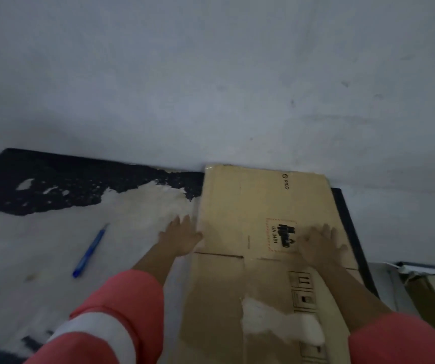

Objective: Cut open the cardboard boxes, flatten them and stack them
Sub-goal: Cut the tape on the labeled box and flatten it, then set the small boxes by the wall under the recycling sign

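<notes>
A flattened brown cardboard box (258, 203) with black print and a red-bordered label lies on the floor against the white wall. My right hand (321, 245) presses flat on its panel, fingers spread, just right of the label. At the box's left edge rests my left hand (181, 236), fingers straight, partly on the floor. A blue utility knife (90, 250) lies on the floor to the left, away from both hands.
A white wall (211, 88) rises directly behind the box. The floor is pale with dark patches (74, 182) at the back left. More cardboard (431, 298) lies at the right edge. Pink sleeves cover my upper arms.
</notes>
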A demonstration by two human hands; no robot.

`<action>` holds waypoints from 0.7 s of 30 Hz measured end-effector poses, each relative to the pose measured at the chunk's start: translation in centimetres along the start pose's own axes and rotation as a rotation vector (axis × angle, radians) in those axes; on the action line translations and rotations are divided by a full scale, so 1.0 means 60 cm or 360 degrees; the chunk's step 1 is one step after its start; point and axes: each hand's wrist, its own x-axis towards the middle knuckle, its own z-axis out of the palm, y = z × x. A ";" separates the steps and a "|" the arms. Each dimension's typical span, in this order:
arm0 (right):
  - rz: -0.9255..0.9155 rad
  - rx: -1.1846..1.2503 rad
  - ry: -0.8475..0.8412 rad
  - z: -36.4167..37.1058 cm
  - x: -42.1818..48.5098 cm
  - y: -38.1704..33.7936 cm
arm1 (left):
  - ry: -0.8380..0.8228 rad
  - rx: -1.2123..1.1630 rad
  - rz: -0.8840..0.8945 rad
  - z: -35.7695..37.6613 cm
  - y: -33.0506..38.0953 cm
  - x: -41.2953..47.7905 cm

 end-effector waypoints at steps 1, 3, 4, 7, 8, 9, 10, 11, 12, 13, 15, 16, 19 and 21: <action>-0.0054 0.0005 -0.0025 -0.001 -0.007 -0.033 | -0.0021 0.0000 0.0012 -0.016 -0.023 -0.011; -0.0162 -0.0030 -0.0134 0.006 -0.023 -0.103 | -0.0045 -0.0018 0.0034 -0.048 -0.081 -0.032; -0.0237 -0.0059 -0.0171 0.013 -0.033 -0.141 | -0.0048 -0.0022 0.0040 -0.065 -0.115 -0.045; -0.0425 -0.0045 -0.0144 0.032 -0.098 -0.270 | -0.0041 -0.0022 -0.0020 -0.125 -0.227 -0.093; -0.0485 -0.0033 -0.0143 0.033 -0.133 -0.315 | -0.0021 -0.0029 -0.0035 -0.145 -0.266 -0.111; -0.0551 -0.0034 -0.0142 0.038 -0.161 -0.357 | -0.0002 -0.0038 -0.0047 -0.163 -0.304 -0.128; -0.0605 -0.0051 -0.0149 0.045 -0.188 -0.401 | 0.0033 -0.0053 -0.0066 -0.182 -0.348 -0.147; -0.0647 -0.0090 -0.0191 0.053 -0.206 -0.433 | 0.0060 -0.0072 -0.0093 -0.195 -0.383 -0.160; -0.0705 -0.0102 -0.0238 0.060 -0.228 -0.467 | 0.0086 -0.0082 -0.0124 -0.208 -0.421 -0.175; -0.0772 -0.0101 -0.0278 0.072 -0.253 -0.506 | 0.0108 -0.0086 -0.0165 -0.224 -0.464 -0.196; -0.0866 -0.0127 -0.0338 0.096 -0.296 -0.577 | 0.0142 -0.0085 -0.0236 -0.254 -0.547 -0.230; -0.0905 -0.0152 -0.0318 0.102 -0.318 -0.612 | 0.0174 -0.0084 -0.0263 -0.271 -0.583 -0.247; -0.0998 -0.0221 -0.0260 0.113 -0.368 -0.712 | 0.0299 -0.0109 -0.0310 -0.323 -0.678 -0.285; -0.1037 -0.0241 -0.0227 0.120 -0.391 -0.778 | 0.0352 -0.0128 -0.0336 -0.356 -0.731 -0.305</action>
